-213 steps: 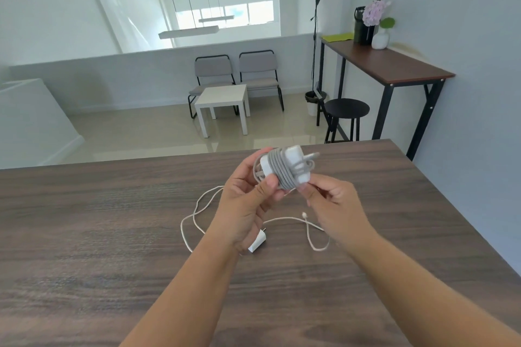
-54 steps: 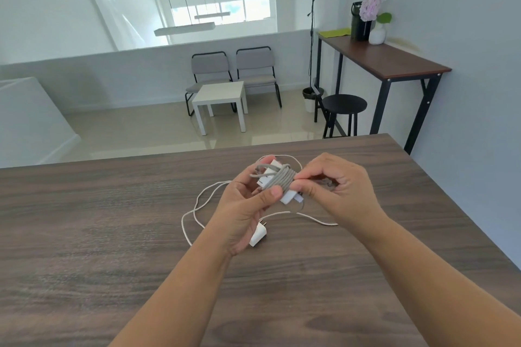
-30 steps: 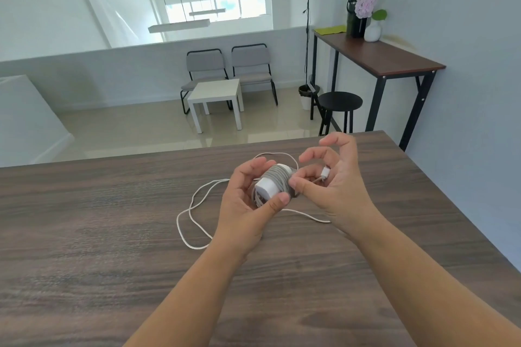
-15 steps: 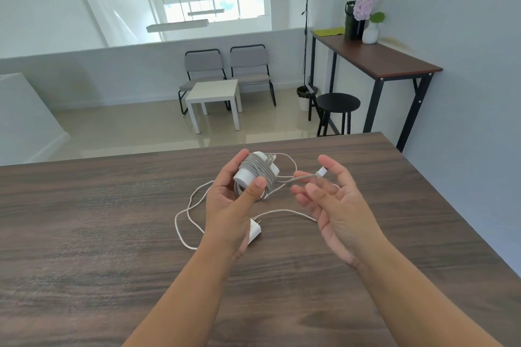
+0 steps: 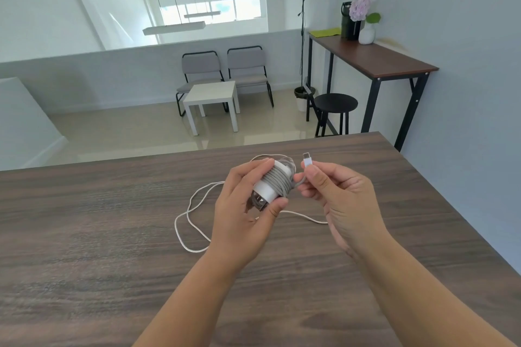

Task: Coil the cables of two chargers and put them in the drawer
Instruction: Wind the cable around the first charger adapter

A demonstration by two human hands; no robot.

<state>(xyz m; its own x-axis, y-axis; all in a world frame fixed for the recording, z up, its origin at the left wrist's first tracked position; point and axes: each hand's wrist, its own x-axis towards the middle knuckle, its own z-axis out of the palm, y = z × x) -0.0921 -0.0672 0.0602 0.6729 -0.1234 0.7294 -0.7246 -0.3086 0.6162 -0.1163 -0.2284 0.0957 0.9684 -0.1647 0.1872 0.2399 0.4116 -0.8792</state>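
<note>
Now the right hand (image 5: 335, 194) has re-pinched the plug end (image 5: 306, 161) between thumb and forefinger, where half a second ago it lay loose on open fingers. The left hand (image 5: 245, 211) still grips the wrapped charger (image 5: 275, 182) above the table (image 5: 84, 234), so only tucking that tail seems left. A second cable (image 5: 191, 222) sprawls uncoiled beneath. Room is wide on the left; the table's right edge is nearer. No drawer shows.

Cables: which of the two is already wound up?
The grey cable, wrapped round the charger that the left hand holds, its plug end pinched by the right hand. The white cable lies loose on the table.
</note>
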